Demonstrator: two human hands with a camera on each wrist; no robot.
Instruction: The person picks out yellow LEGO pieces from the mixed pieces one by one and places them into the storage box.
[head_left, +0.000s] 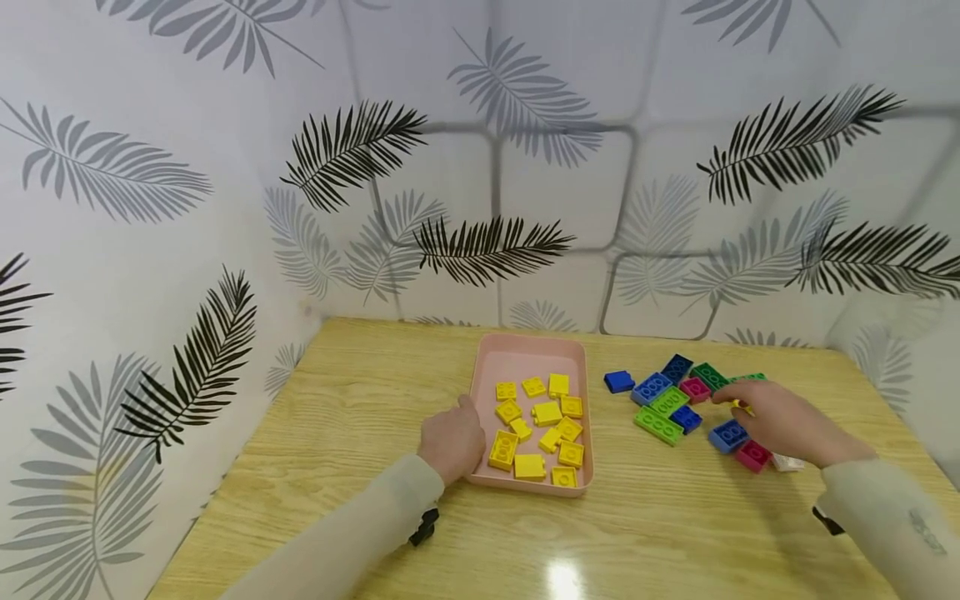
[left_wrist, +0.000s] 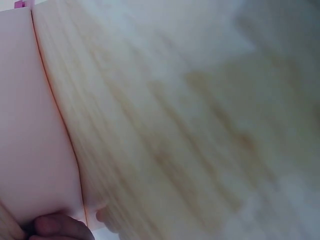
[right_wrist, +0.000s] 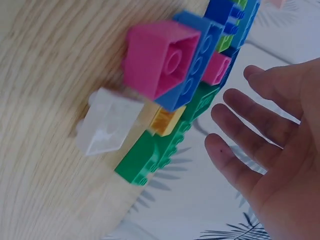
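A pink tray (head_left: pixel 528 352) with several yellow building bricks (head_left: pixel 547 414) in it lies on the wooden table. At its left side my left hand (head_left: pixel 452 442) grips the wall; the left wrist view has fingertips (left_wrist: pixel 62 227) against the tray wall (left_wrist: pixel 40 150). My right hand (head_left: pixel 787 421) hovers over loose bricks at the right, fingers spread and holding nothing. Under those fingers sits a yellow brick (right_wrist: pixel 167 120), partly hidden in the head view. Around it are a green brick (right_wrist: pixel 137 160), a white brick (right_wrist: pixel 110 122), a pink brick (right_wrist: pixel 162 60) and a blue brick (right_wrist: pixel 202 55).
More loose bricks, such as a lime green brick (head_left: pixel 658 425), a dark blue brick (head_left: pixel 677 367) and a blue brick (head_left: pixel 619 382), lie between the tray and my right hand. A leaf-patterned covering (head_left: pixel 525 192) rises behind the table (head_left: pixel 360 375).
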